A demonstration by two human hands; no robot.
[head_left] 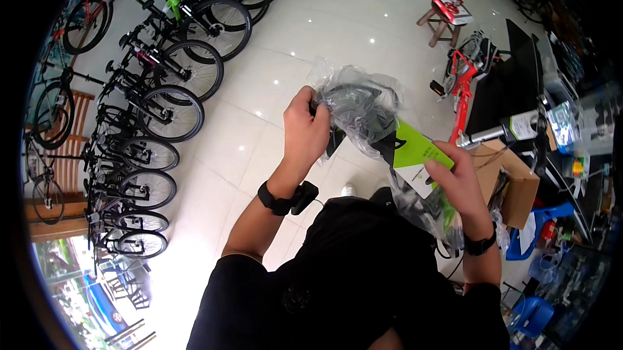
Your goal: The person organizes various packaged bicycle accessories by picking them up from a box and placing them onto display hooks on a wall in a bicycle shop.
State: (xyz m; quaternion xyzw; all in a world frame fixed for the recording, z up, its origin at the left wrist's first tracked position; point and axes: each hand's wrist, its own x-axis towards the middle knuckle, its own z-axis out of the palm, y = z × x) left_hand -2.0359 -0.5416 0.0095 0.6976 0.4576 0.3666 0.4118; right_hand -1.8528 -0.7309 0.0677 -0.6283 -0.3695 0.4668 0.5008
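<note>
In front of my chest I hold a dark part in a clear plastic bag [363, 104]; the crinkled film hides what kind of part it is. My left hand [307, 128] is closed on the bag's left end, thumb on top. A green and white card [415, 155] lies against the bag on the right. Around that card's right edge my right hand [459, 180] is closed, thumb on its face. More crumpled clear wrapping [415, 210] hangs below the card, beside my right wrist.
A long row of bicycles [172, 113] lines the left side. On the right are a red bicycle frame [462, 84], an opened cardboard box [519, 181] and a blue stool [538, 226]. A wooden stool [441, 28] with a red and white box stands farther off.
</note>
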